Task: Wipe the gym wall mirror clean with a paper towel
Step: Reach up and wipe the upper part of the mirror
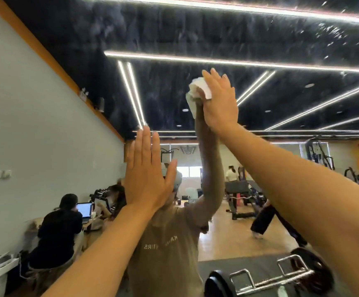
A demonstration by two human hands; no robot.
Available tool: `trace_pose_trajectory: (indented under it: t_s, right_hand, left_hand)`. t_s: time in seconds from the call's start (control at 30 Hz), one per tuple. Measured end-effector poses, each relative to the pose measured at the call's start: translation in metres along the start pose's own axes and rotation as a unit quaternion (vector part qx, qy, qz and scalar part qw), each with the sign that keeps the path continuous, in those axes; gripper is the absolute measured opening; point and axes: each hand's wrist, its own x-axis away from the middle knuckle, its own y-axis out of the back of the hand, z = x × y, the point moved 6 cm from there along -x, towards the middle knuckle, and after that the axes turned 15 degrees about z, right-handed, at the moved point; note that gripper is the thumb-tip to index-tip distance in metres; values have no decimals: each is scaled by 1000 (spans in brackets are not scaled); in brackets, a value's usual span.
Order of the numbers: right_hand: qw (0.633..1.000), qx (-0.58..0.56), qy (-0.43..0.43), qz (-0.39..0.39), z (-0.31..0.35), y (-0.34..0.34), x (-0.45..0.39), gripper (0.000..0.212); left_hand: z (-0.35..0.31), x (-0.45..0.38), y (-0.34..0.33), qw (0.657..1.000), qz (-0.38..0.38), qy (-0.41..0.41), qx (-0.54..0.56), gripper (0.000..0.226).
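Both forearms are bare, with no sleeve in view. The left hand (147, 170) and the right hand (219, 99) wear no gloves, rings or watch. In the mirror (303, 39), the person wears a khaki T-shirt (170, 249) with pale, reversed letters across the chest.

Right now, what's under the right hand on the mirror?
A crumpled white paper towel, pressed to the mirror by the right hand. It pokes out left of the fingers; the part beneath the palm is hidden.
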Motion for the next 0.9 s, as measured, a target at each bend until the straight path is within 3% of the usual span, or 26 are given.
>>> trace_pose_trajectory:
  t_s: [0.13, 0.3, 0.5, 0.67, 0.9]
  right_hand:
    - [999, 24, -2, 24, 8, -15, 19, 55]
    - [994, 33, 79, 71, 4, -47, 137, 65]
    - [966, 99, 201, 127, -8, -82, 248, 69]
    - [986, 19, 141, 84, 13, -71, 179, 73]
    - [999, -3, 32, 40, 53, -35, -7, 60]
  left_hand:
    - [2, 1, 3, 998, 34, -23, 46, 75]
    - [7, 13, 13, 987, 88, -88, 106, 71]
    - [60, 65, 23, 994, 87, -29, 52, 70]
    - [102, 82, 23, 992, 112, -17, -52, 71]
    - [106, 81, 21, 993, 87, -42, -65, 69]
